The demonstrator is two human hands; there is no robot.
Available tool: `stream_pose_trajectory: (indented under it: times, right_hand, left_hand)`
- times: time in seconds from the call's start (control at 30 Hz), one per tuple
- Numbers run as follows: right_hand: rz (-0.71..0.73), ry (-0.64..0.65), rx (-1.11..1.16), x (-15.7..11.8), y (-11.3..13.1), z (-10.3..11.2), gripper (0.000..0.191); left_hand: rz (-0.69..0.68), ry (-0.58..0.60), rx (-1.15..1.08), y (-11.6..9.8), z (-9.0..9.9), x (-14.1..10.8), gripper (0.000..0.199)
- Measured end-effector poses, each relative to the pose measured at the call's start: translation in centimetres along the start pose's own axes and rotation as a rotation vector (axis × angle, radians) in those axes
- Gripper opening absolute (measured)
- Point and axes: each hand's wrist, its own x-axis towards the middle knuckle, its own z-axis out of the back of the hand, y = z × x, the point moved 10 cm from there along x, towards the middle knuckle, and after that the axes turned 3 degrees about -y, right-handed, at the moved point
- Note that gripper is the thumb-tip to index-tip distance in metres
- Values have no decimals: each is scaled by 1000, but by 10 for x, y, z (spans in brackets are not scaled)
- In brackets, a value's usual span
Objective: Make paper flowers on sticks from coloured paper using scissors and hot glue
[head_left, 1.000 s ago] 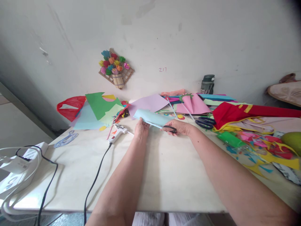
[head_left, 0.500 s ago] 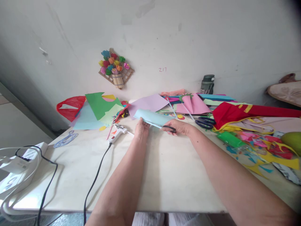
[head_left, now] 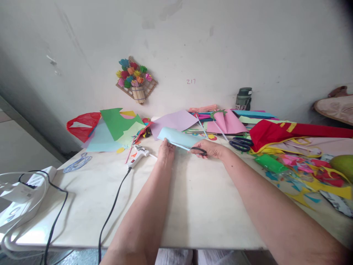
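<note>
Right grip (head_left: 210, 149): closed on the handles of the black-handled scissors (head_left: 198, 149), blades pointing left.
Left grip (head_left: 166, 149): pinching the light-blue paper (head_left: 180, 135) at its near left edge.
Paper position: between the two grips, curved, the lilac sheet (head_left: 174, 122) behind it; scissors run along its near edge.
Change, last second: both grips almost static; blades looked shut half a second ago, now seem parted again, paper bulging slightly. Fine detail too small to confirm.
Meaning: my read, short cutting strokes along that near edge, cut unfinished.
Glue gun (head_left: 139, 156): on the surface (head_left: 138, 217), left of left grip, untouched.
</note>
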Motion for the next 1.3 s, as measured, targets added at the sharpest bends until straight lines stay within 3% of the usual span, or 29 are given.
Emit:
stream_pose_trajectory:
  times: [0.4, 0.63, 1.3]
  right_hand:
    - [-21, 51, 52, 0, -3, -5, 32]
    - [-69, 8, -10, -2, -5, -2, 36]
    - [39, 4, -10, 1, 4, -1, 33]
  left_hand:
    - [-29, 72, 59, -1, -6, -4, 13]
    - [-17, 88, 69, 2, -7, -5, 13]
    - [-1, 63, 55, 1, -6, -6, 14]
